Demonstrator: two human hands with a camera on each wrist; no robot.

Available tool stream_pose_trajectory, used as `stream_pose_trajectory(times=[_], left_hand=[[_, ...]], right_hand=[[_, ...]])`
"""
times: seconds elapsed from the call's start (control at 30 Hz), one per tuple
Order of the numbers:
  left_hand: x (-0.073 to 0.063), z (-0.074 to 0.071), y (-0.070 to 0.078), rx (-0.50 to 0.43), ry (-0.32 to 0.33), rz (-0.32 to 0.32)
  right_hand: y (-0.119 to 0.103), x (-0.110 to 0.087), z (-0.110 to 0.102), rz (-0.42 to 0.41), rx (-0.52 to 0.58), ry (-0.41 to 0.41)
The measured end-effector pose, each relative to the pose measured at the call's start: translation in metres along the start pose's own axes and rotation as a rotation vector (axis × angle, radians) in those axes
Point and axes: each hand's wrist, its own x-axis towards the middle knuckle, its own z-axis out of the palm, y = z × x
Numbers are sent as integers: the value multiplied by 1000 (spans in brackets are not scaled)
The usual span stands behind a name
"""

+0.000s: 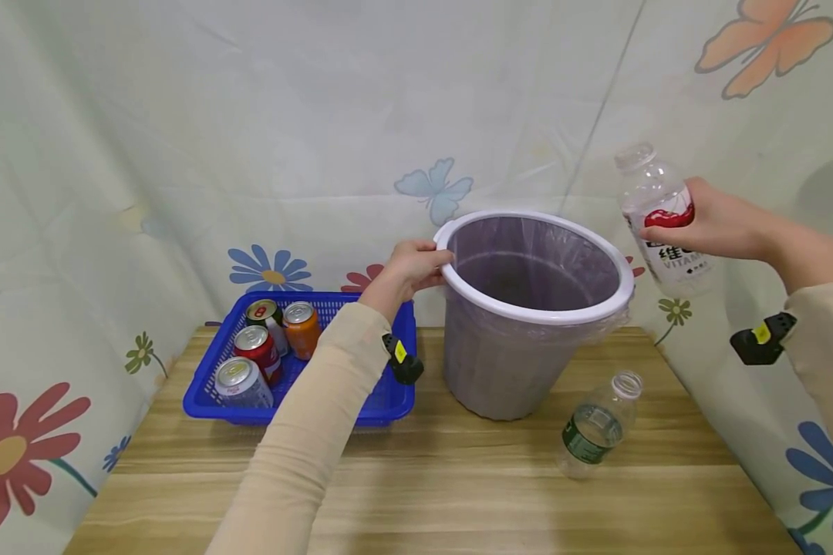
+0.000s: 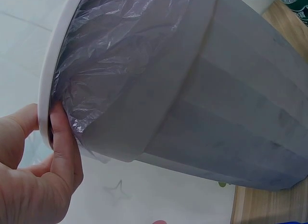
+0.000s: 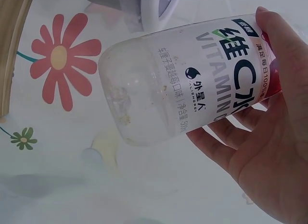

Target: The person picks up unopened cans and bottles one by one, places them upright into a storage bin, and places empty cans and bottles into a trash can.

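Observation:
A grey trash bin (image 1: 507, 370) with a white rim and a thin plastic liner stands tilted on the table. My left hand (image 1: 416, 268) pinches the rim at its left side; in the left wrist view the fingers (image 2: 61, 137) curl under the white rim (image 2: 47, 75) by the crumpled liner (image 2: 101, 56). Up to the right of the bin, my right hand (image 1: 725, 223) grips a clear plastic bottle (image 1: 659, 185) with a white and red label. That bottle (image 3: 202, 75) has no cap, and its neck leans up and left in the head view.
A second clear bottle (image 1: 593, 432) with a green label stands on the wooden table (image 1: 458, 493), right of the bin. At the left, a blue plastic basket (image 1: 204, 385) holds several drink cans (image 1: 301, 331). A flower-printed sheet (image 1: 361, 100) hangs behind the table.

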Motion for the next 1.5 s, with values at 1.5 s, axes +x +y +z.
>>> stream_pose_trajectory(times=[1.5], left_hand=[[1, 6, 0, -17, 0, 4]], right_hand=[[-69, 41, 1, 75, -158, -49]])
